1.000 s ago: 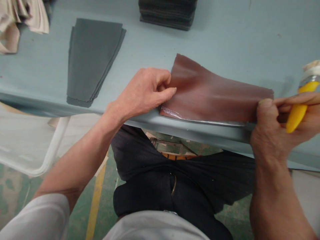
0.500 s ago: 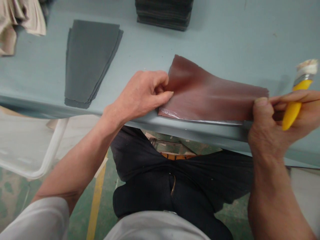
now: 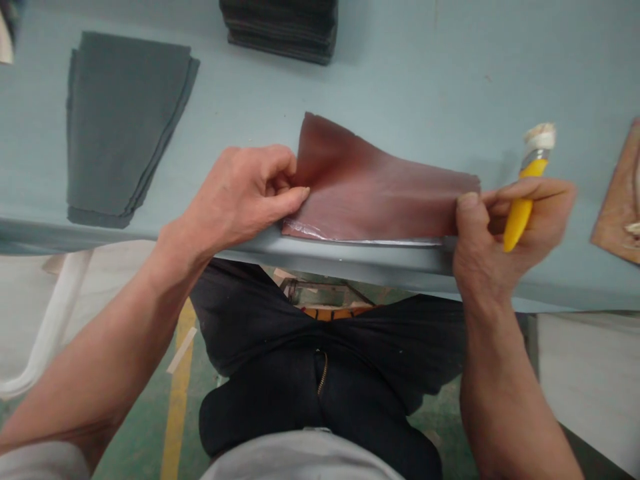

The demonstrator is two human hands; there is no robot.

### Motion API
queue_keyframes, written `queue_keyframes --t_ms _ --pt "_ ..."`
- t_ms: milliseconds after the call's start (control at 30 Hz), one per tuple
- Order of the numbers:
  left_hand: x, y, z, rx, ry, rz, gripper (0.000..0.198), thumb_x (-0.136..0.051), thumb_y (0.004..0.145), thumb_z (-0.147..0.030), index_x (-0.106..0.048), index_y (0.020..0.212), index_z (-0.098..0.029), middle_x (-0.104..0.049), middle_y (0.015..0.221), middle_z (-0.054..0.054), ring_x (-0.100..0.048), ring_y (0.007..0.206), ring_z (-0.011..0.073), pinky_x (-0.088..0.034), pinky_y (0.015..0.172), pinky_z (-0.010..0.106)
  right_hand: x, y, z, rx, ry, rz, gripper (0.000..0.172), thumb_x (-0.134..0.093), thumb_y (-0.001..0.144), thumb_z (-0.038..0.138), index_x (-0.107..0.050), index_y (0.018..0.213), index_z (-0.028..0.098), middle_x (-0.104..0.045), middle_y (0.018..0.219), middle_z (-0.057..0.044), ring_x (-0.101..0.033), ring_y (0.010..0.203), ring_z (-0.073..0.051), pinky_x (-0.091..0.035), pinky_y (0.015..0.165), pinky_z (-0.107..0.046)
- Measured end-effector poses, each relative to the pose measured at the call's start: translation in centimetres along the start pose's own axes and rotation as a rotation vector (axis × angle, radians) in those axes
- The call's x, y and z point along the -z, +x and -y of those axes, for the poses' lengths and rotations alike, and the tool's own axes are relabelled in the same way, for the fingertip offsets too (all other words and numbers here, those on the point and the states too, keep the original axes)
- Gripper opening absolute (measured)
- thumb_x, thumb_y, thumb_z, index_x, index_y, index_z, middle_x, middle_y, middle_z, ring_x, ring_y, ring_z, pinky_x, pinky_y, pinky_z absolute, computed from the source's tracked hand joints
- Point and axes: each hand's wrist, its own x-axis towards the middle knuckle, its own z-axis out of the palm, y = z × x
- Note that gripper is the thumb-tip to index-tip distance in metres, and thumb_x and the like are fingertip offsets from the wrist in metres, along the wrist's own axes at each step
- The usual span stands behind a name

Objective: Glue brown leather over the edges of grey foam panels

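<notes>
A brown leather piece (image 3: 370, 190) lies at the near edge of the pale blue table (image 3: 390, 80), with a shiny wet strip along its near edge. My left hand (image 3: 240, 197) pinches the piece's left end, fingers closed. My right hand (image 3: 505, 227) pinches the right end with the thumb on top. The same hand holds a yellow-handled brush (image 3: 525, 187), bristles pointing up and away.
A stack of grey cut pieces (image 3: 120, 120) lies at the left of the table. A taller dark stack (image 3: 280, 27) stands at the back. A brown board (image 3: 620, 200) shows at the right edge. A white tray rim (image 3: 50, 327) sits below left.
The view has shifted right, so everything sits further left in the picture and the brown board has come into view. Both hands keep the same hold on the leather piece.
</notes>
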Motion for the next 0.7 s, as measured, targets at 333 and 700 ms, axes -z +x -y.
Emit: queue_keyframes --t_ms 333,700 --pt "-0.19 -0.04 0.10 0.008 0.005 0.003 0.020 -0.069 0.088 -0.032 -0.057 0.075 -0.023 -0.065 0.073 0.000 -0.052 0.069 0.0167 -0.038 0.074 0.035 -0.03 0.12 0.35 0.013 0.026 0.012 0.024 -0.070 0.073 0.018 -0.056 0.092 0.023 -0.051 0.080 0.007 -0.046 0.064 -0.008 -0.040 0.063 -0.025" --pt "-0.26 -0.10 -0.19 0.032 -0.010 -0.007 0.019 -0.069 0.087 -0.035 -0.057 0.075 -0.025 -0.063 0.071 0.000 -0.053 0.068 0.0186 -0.040 0.069 0.036 -0.16 0.19 0.72 0.037 0.025 0.014 0.021 -0.065 0.072 0.018 -0.054 0.088 0.025 -0.046 0.077 0.006 -0.042 0.062 -0.010 -0.036 0.060 -0.025"
